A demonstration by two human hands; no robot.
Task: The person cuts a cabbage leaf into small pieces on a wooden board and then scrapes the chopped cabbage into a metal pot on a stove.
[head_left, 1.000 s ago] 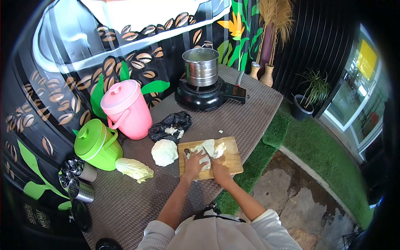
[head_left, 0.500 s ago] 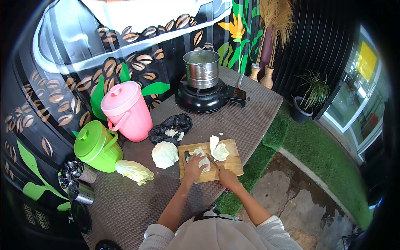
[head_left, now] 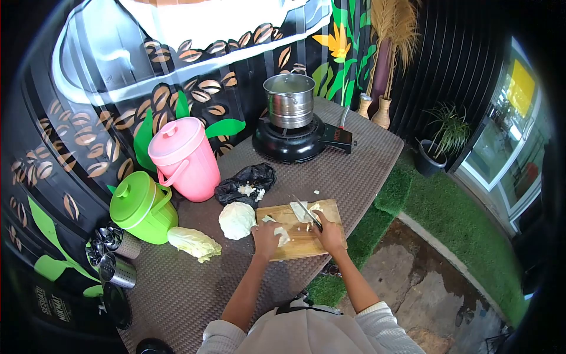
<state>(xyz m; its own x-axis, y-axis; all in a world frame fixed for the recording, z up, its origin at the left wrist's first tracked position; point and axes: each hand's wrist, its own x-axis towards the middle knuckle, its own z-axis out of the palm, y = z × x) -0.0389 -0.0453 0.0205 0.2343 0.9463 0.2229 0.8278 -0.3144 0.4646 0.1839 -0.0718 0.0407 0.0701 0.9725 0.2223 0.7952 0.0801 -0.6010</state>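
My right hand grips a knife, its blade pointing up and left over the wooden cutting board. Under the blade lies a pale cabbage piece, with small scraps around it. At the board's left side my left hand is closed on a cabbage leaf, whose pale edges show beside the fingers. Just left of that hand sits a round white cabbage. Farther left, a napa cabbage lies on the woven-patterned table.
A black plastic bag with scraps lies behind the cabbage. A steel pot stands on a black gas stove at the back. Pink and green jugs stand left, near utensil holders. The table's edge runs along the right.
My left hand has drawn back left with the cabbage leaf. My right hand has moved up and right, carrying the knife over the cabbage pieces at the board's far side. The view has shifted slightly.
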